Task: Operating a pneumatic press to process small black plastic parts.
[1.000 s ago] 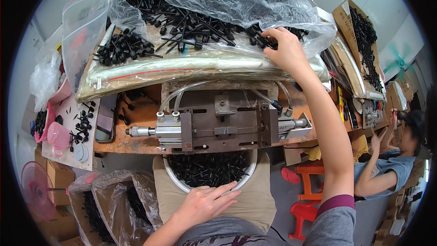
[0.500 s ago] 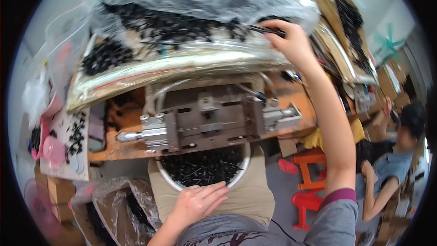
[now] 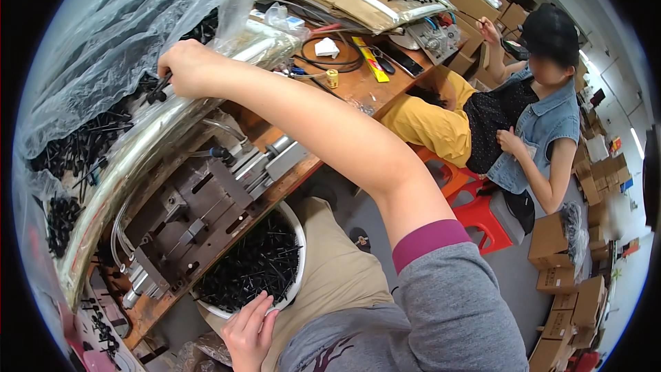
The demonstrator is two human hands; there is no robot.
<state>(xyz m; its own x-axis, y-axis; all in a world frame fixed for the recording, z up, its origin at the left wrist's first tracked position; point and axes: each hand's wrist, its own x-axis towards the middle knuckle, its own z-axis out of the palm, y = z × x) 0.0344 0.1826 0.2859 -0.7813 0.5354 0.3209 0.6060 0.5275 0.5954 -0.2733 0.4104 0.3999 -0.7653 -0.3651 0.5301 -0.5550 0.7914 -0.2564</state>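
My right hand (image 3: 191, 69) reaches far left over the bench, fingers closed on some thin black plastic parts (image 3: 160, 89). Beneath it lies a heap of similar black parts (image 3: 82, 138), partly covered by a clear plastic sheet (image 3: 117, 41). My left hand (image 3: 248, 332) is by the near rim of a white basin (image 3: 301, 234) on my lap, its fingers stretched out. Loose black parts (image 3: 248, 262) fill the basin. Between heap and basin, a dark metal fixture (image 3: 200, 224) with silver cylinders at its ends is mounted at the bench edge.
On the wooden bench (image 3: 358, 96) lie a yellow strip (image 3: 370, 60), a phone (image 3: 399, 58) and coiled black cable. Cardboard with more black parts is at the back. A co-worker (image 3: 530, 103) sits at right, near red stools (image 3: 482, 220) and stacked cartons (image 3: 564, 303).
The view has swung to the right, bringing the co-worker further in. My right hand still holds black parts over the heap; my left hand remains by the basin rim.
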